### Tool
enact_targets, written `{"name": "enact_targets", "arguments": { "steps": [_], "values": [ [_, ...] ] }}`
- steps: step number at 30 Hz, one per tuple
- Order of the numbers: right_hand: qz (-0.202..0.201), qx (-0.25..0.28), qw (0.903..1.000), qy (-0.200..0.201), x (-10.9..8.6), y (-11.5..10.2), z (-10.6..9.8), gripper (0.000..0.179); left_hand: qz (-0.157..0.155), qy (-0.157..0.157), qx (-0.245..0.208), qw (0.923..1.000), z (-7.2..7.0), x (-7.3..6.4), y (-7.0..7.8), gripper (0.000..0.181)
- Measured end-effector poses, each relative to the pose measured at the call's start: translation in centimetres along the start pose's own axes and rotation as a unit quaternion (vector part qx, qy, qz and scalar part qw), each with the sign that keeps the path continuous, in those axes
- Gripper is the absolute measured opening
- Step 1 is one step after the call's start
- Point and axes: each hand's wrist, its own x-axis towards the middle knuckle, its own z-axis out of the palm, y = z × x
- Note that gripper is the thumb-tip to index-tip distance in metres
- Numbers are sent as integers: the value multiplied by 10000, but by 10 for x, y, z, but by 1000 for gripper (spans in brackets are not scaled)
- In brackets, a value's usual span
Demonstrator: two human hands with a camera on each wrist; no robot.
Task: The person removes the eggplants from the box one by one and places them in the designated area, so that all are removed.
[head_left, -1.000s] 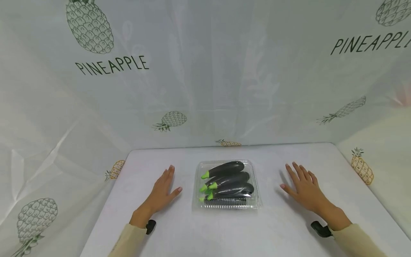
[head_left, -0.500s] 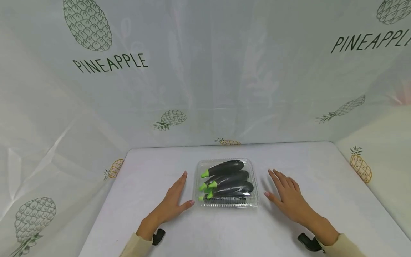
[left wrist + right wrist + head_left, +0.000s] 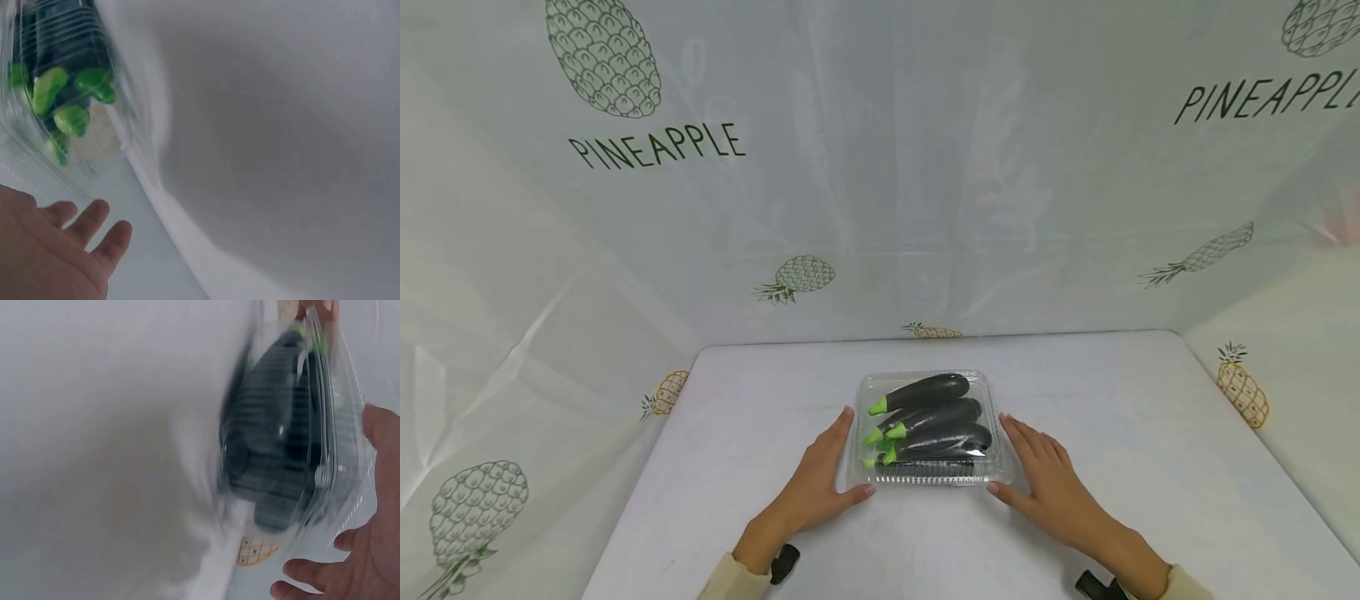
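Observation:
A clear plastic clamshell box [image 3: 861, 433] sits on the white table, with several dark eggplants [image 3: 936, 414] with green stem ends inside. My left hand [image 3: 817, 479] is at the box's left side, fingers straight and thumb spread near the front corner. On the other side, my right hand [image 3: 1052, 487] lies along the right edge, its thumb by the front right corner. In the left wrist view, the fingertips [image 3: 94, 209] appear just apart from the box. The right wrist view shows the right thumb [image 3: 377, 425] close to the ridged rim; contact is hard to tell.
The white table [image 3: 760, 375] ends at a back edge against a pale curtain [image 3: 925, 167] printed with pineapples. The same sheeting hangs at both sides. A black wrist camera [image 3: 785, 564] is strapped on the left wrist, another [image 3: 1097, 586] on the right.
Both hands have moved inward from the two sides, left hand rightward and right hand leftward, until they flank the box. The box and eggplants have stayed in place.

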Motion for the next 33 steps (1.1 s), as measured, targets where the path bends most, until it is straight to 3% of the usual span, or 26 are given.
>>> {"name": "enact_targets", "arguments": {
  "steps": [16,33],
  "values": [
    [88,-27,9989,459,3,-11,16,104,216,493,382,9978,14,0,12,104],
    [66,233,9973,687,5,-15,23,104,82,757,360,9964,24,-3,22,100]
  ]
}}
